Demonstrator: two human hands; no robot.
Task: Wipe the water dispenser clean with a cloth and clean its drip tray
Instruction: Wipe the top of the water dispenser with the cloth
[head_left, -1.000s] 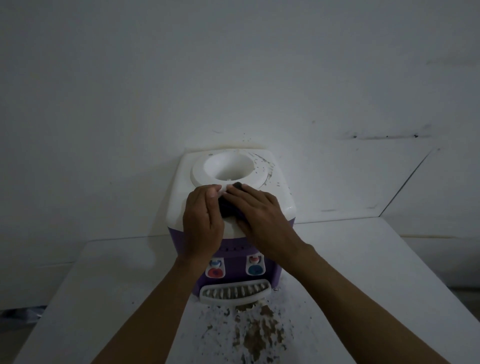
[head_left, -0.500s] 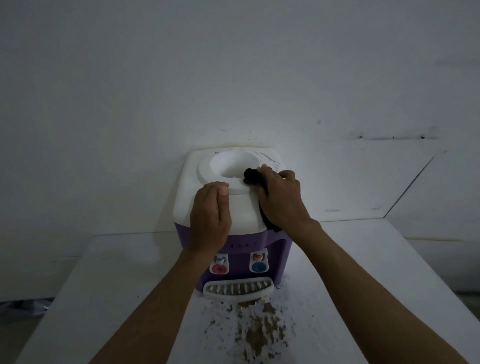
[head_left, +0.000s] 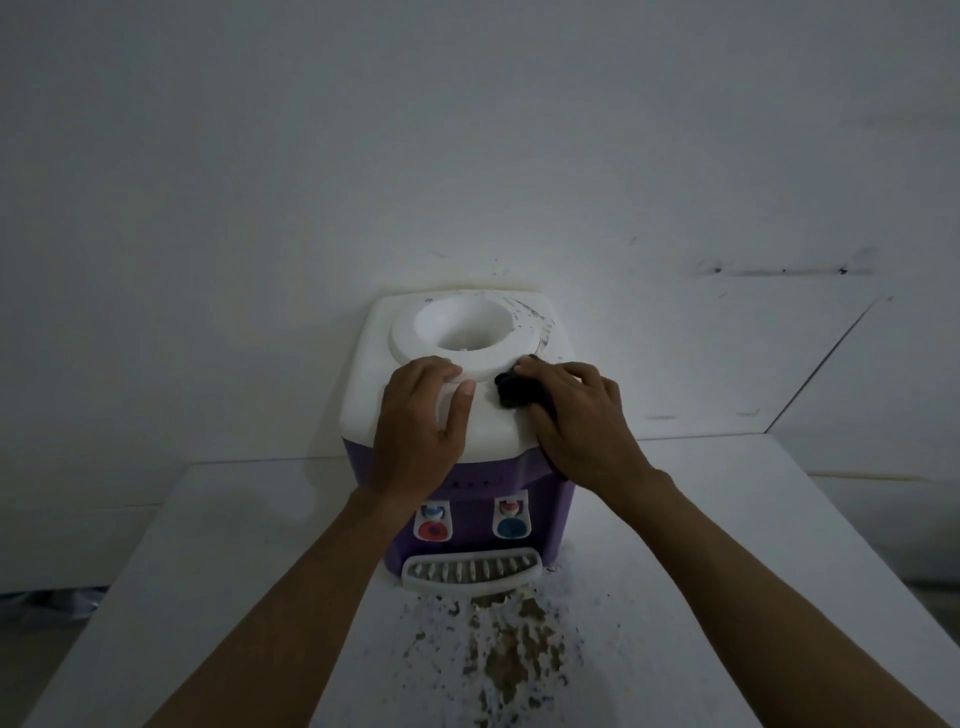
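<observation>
Drawn nearer, my right grip (head_left: 579, 415) curls on the cloth (head_left: 511, 392) atop the water dispenser (head_left: 493, 428) at the worktop's (head_left: 260, 519) back edge; left grip (head_left: 421, 415), flat, braces it while I'd press toward rear streaks (head_left: 537, 325).

The water dispenser (head_left: 493, 426) is white on top, dark-flecked at far right, and purple below, with a red button (head_left: 431, 531) left and a blue button (head_left: 511, 527) right. The cloth (head_left: 511, 392) is black and the drip tray (head_left: 471, 571) white; brown speckles (head_left: 511, 654) blotch the white table (head_left: 260, 545).
</observation>
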